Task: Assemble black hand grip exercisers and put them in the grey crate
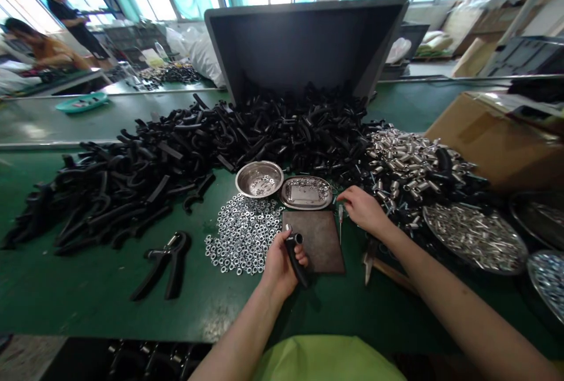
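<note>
In my left hand is a black curved handle, gripped by wrapped fingers, with a small metal piece at its upper end. My right hand is closed in a pinch just right of the oval metal tray; what the fingertips hold, if anything, is too small to tell. Just below those fingertips a slim screwdriver lies along the edge of a brown square plate. Loose nuts spread left of my left hand. Behind them stands a round metal bowl with some small parts inside.
A large heap of black handles spills from a tipped grey bin. An assembled hand grip lies at left. To the right are metal sleeves, a bowl of screws, a hammer and a cardboard box. Two people are far left.
</note>
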The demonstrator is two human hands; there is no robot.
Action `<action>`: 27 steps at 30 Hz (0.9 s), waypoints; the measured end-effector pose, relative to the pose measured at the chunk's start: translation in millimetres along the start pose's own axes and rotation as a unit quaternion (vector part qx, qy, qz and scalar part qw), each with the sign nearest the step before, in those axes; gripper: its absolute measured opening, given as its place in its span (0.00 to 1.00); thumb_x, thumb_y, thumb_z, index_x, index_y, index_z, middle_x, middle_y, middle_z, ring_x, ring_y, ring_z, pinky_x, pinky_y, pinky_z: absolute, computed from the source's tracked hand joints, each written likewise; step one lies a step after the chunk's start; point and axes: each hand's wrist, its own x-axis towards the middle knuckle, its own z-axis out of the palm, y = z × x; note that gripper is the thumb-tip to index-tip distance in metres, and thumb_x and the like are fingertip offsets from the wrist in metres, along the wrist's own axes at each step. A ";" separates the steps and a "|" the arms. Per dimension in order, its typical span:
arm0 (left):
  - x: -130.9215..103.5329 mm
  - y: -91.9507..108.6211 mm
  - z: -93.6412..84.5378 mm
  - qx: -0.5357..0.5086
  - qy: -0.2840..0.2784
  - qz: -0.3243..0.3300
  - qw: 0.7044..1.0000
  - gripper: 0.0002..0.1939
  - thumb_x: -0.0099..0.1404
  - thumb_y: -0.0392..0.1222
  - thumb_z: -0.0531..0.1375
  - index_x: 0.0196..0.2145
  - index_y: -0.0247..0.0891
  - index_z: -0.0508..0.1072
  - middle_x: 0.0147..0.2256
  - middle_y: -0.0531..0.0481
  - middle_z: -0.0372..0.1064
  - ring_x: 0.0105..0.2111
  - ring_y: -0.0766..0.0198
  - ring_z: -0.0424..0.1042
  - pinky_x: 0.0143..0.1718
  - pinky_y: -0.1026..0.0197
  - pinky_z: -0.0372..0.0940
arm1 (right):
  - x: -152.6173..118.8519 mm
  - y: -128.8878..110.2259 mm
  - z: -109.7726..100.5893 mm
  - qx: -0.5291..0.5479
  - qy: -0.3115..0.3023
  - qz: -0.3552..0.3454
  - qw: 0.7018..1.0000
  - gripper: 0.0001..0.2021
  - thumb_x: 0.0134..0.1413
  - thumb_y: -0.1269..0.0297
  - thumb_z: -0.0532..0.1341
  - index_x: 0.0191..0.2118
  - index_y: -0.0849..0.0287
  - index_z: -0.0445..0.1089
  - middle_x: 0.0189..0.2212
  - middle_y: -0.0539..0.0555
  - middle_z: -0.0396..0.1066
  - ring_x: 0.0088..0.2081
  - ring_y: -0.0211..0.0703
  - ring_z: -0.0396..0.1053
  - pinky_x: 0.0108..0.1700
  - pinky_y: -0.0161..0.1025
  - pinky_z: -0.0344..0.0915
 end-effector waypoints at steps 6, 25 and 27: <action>-0.6 -3.0 -1.2 -0.004 -0.004 -0.008 1.000 0.14 0.62 0.42 0.52 0.20 0.34 0.61 0.16 0.55 0.51 0.16 0.73 0.51 0.17 0.71 0.50 | 1.3 -10.2 8.6 -0.084 -0.058 -0.027 0.994 0.11 0.55 0.72 0.55 0.43 0.57 0.69 0.41 0.56 0.69 0.46 0.46 0.64 0.44 0.37 0.61; 3.0 -5.7 1.4 -0.019 -0.008 -0.017 1.000 0.13 0.61 0.43 0.53 0.22 0.34 0.63 0.16 0.55 0.52 0.16 0.73 0.52 0.17 0.71 0.51 | -40.2 -52.8 -17.4 0.336 0.042 -0.032 0.940 0.11 0.54 0.64 0.57 0.43 0.56 0.65 0.37 0.54 0.70 0.38 0.45 0.69 0.41 0.42 0.67; 1.8 -6.4 3.7 -0.018 -0.015 -0.013 1.000 0.13 0.61 0.43 0.53 0.22 0.34 0.63 0.16 0.55 0.52 0.16 0.73 0.52 0.17 0.71 0.52 | -52.4 -72.1 -20.8 0.364 0.027 -0.045 0.930 0.09 0.53 0.65 0.57 0.42 0.55 0.65 0.37 0.54 0.71 0.37 0.44 0.70 0.41 0.41 0.67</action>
